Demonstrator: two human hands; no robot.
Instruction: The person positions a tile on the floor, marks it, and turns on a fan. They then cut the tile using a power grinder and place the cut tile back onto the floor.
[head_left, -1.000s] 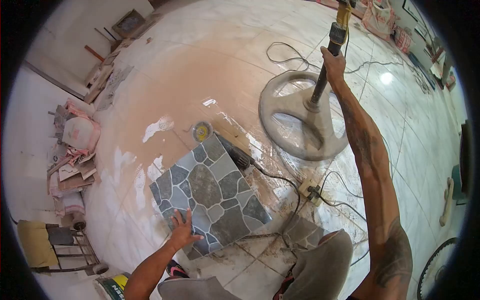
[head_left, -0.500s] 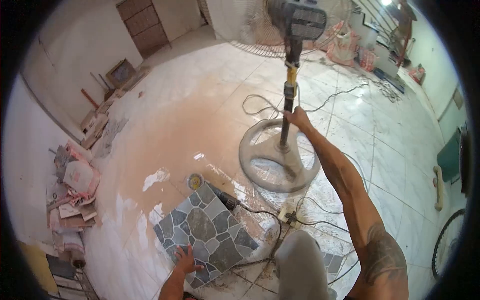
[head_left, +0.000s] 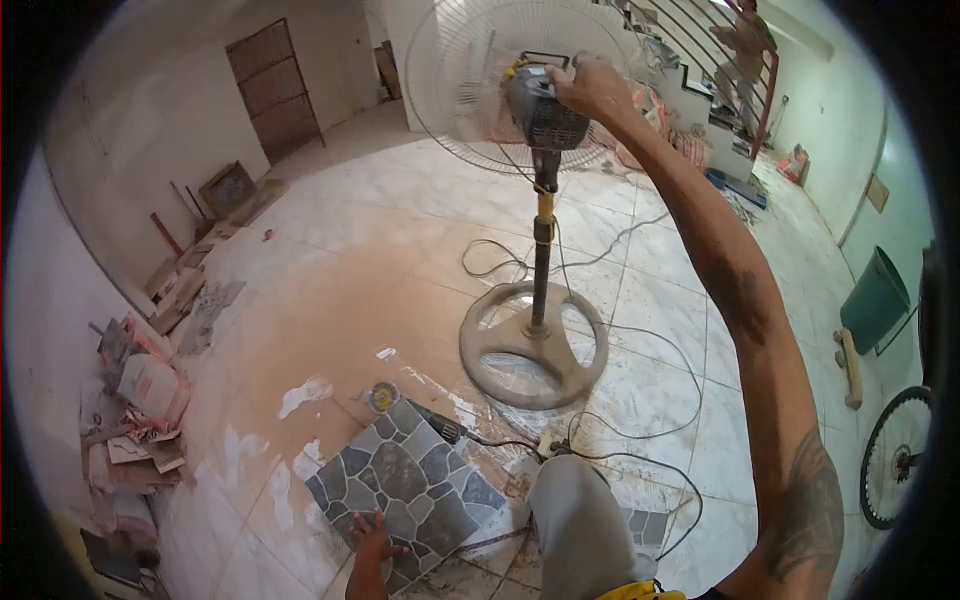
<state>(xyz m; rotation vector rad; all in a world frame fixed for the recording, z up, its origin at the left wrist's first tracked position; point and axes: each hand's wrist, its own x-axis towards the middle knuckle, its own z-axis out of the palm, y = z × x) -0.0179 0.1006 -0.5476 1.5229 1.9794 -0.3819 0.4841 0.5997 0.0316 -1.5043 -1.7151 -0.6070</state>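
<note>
- A heap of broken boards and rubble (head_left: 140, 400) is seen against the left wall.
- The left hand (head_left: 375, 538) is laid open, fingers spread flat, on the near corner of a stone-pattern tile (head_left: 410, 480).
- The tile is lying flat on the floor (head_left: 330, 290), turned so that its corners point towards and away from the person.
- An angle grinder (head_left: 440, 423) is lying just beside the tile's far edge, its disc (head_left: 383, 397) at the far corner.
- The standing fan (head_left: 541, 250) is placed upright beyond the tile, its long axis vertical, its round base (head_left: 530, 345) flat on the floor.
- Its grille (head_left: 465, 75) is faced away from the person, with the motor housing turned back towards them.
- The right hand (head_left: 592, 88) is closed over the top of the motor housing, arm stretched out.
- Cables (head_left: 660, 400) are looped on the floor around the base.
- A green bin (head_left: 875, 300) and a bicycle wheel (head_left: 895, 455) are seen far right.
</note>
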